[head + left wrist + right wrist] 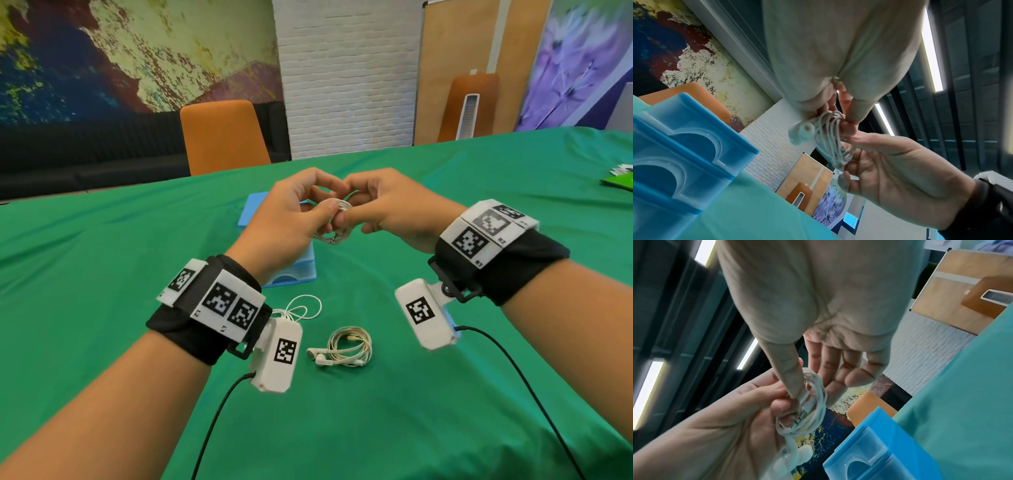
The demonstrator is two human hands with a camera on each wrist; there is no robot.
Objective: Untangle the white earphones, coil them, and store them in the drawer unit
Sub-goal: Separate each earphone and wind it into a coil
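Wrist views alone show the white earphones [830, 138] as a tight coil with both buds dangling, left hand [291, 219] and right hand [380, 205] pinching it together above the blue drawer unit [253, 212]. Head view adds a second coiled pair [346, 346] on the green table [445, 394], open cloth all round

This looks like a meeting room or an office lounge. A big tabletop [445, 205] with green cloth fills the room, and an orange chair [222, 137] stands at its far side. Behind it are a white brick wall [346, 75], large colourful wall pictures [120, 51] and a cork board [455, 65]. Long ceiling lights [932, 53] hang above.
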